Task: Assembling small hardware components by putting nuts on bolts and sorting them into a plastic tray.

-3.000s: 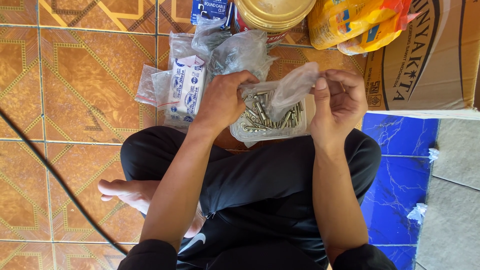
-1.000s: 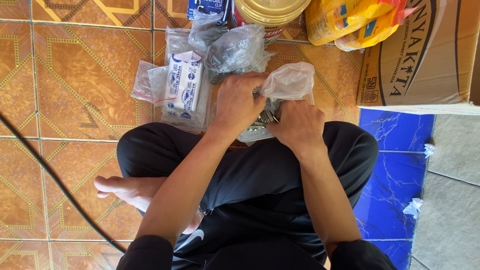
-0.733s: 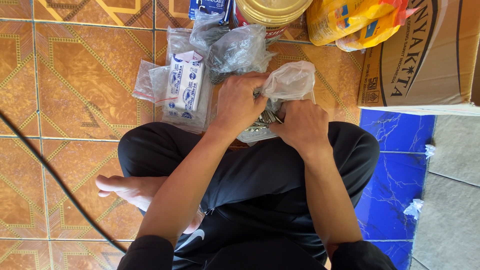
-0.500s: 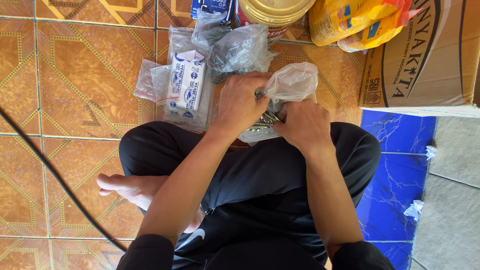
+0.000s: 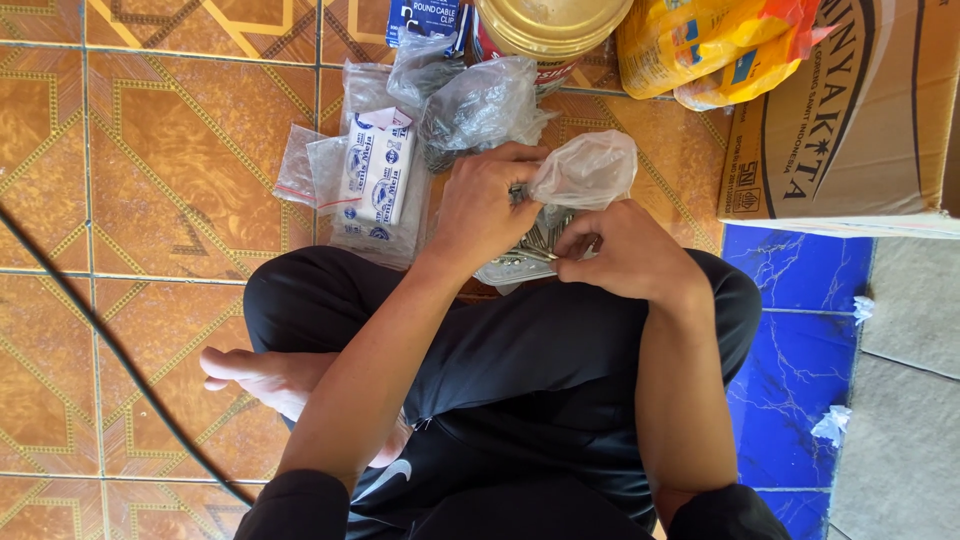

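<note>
I sit cross-legged on a tiled floor, and both hands work on a clear plastic bag of metal screws [image 5: 560, 215] held over my lap. My left hand [image 5: 485, 205] grips the bag's left side near its neck. My right hand [image 5: 625, 250] pinches the bag's lower right part, fingers closed on the plastic and screws. The bag's loose top [image 5: 590, 165] puffs up between the hands. Most of the screws are hidden behind my fingers.
Small white-and-blue boxes in clear bags [image 5: 375, 170] lie on the floor to the left. Another crumpled bag of dark hardware [image 5: 475, 100], a gold tin lid [image 5: 550, 20], yellow packets [image 5: 710, 45] and a cardboard box [image 5: 850, 110] stand beyond. A black cable [image 5: 90, 310] crosses the tiles.
Three seconds ago the hands held the bag wide apart with the screws in plain sight. They have since come together on it, and the bag's top has bunched up.
</note>
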